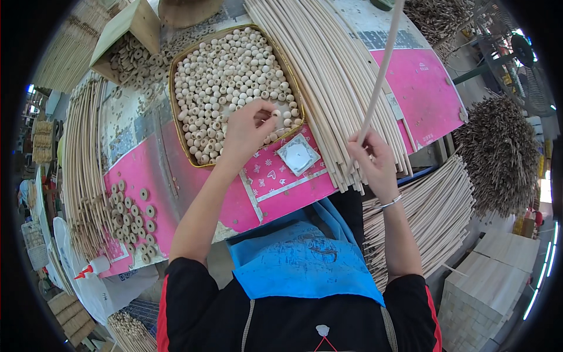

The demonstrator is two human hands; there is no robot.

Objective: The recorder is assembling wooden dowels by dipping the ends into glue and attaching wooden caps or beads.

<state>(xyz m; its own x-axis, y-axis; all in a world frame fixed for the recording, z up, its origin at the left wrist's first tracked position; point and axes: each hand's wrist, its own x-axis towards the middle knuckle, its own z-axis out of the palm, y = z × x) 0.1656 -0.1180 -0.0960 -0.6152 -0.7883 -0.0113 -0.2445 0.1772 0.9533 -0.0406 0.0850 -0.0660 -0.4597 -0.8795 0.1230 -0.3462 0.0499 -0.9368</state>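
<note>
My left hand [251, 124] is over the near right part of a shallow yellow-rimmed tray [298, 88] full of small round wooden beads [234, 64]. Its thumb and fingertips pinch one wooden bead [276, 114]. My right hand [375, 161] is closed round a long thin wooden rod [380, 73], which slants up and away past the far edge of the view. Between the hands lies a small square white dish [298, 155] with white stuff in it, on the pink table cover. Many similar rods [328, 82] lie side by side just left of my right hand.
Wooden rings [135, 217] lie at the table's left, beside a bundle of rods [82, 176] and a white bottle with a red tip [92, 267]. A wooden box [143, 26] spills more rings at the far left. Rod bundles [434, 217] and stacked wood blocks [484, 287] stand to the right.
</note>
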